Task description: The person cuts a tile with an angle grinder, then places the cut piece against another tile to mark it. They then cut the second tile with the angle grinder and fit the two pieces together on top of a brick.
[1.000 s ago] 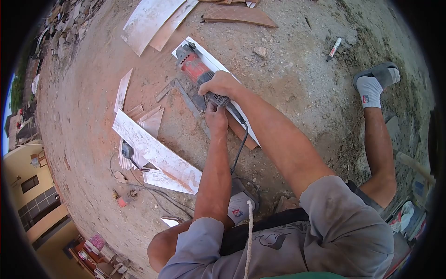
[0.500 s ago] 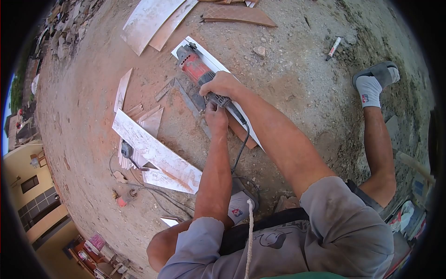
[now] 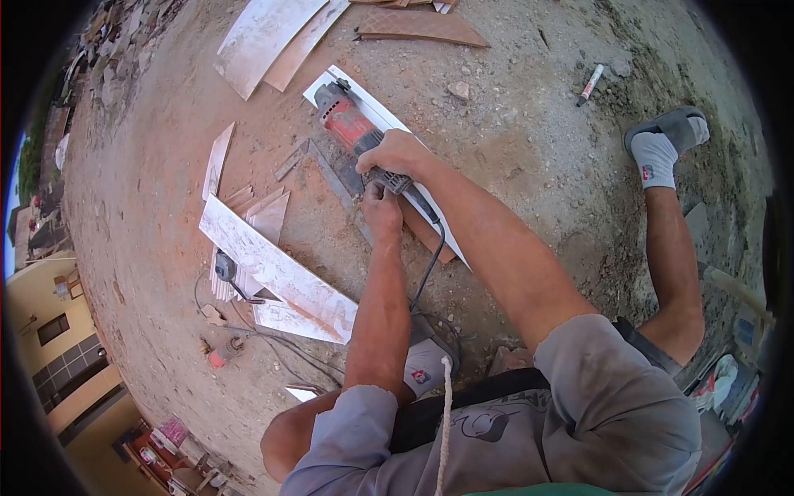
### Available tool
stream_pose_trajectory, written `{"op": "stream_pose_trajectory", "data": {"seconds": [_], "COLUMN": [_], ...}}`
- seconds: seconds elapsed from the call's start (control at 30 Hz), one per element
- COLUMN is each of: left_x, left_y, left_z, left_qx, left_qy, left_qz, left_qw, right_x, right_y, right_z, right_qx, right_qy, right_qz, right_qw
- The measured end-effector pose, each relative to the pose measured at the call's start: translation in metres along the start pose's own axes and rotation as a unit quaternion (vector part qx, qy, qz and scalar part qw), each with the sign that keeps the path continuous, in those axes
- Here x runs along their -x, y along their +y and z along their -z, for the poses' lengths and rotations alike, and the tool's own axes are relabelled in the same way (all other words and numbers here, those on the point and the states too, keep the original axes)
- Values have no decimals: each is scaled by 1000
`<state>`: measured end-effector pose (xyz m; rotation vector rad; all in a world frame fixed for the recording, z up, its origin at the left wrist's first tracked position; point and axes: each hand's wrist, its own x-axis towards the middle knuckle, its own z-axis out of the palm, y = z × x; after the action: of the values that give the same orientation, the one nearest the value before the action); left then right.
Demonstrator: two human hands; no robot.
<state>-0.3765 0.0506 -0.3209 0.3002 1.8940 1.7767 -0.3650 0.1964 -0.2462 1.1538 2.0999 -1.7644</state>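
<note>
A red angle grinder [image 3: 346, 122] lies along a long white tile strip [image 3: 370, 107] on the dirt ground. My right hand [image 3: 397, 153] is shut on the grinder's dark rear handle. Just below it, my left hand [image 3: 382, 207] grips the handle's tail end where the black cord [image 3: 427, 264] leaves it. A metal square [image 3: 324, 169] lies beside the tile, to the left of the grinder. The grinder's disc is hidden under its guard.
Cut tile pieces [image 3: 277, 277] and offcuts [image 3: 219, 161] lie to the left, larger tiles [image 3: 265, 33] at the top. A tape measure [image 3: 225, 266] sits on the tile pile. A marker [image 3: 590, 84] lies upper right. My socked feet [image 3: 657, 157] rest on the dirt.
The grinder and both hands have crept slightly up along the tile strip; everything else stays put.
</note>
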Motion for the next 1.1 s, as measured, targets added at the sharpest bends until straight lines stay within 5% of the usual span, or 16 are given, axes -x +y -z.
{"op": "stream_pose_trajectory", "data": {"seconds": [0.17,1.1], "left_x": [-1,1], "left_y": [3,1], "left_z": [6,-1], "left_qx": [-72,-11], "left_qy": [-43,3], "left_qz": [50,7], "left_qw": [995,1000], "right_x": [5,18], "right_y": [-2,2], "right_z": [2,4], "right_qx": [12,31], "right_qy": [1,9], "right_qz": [-1,5], "right_qw": [1000,999]}}
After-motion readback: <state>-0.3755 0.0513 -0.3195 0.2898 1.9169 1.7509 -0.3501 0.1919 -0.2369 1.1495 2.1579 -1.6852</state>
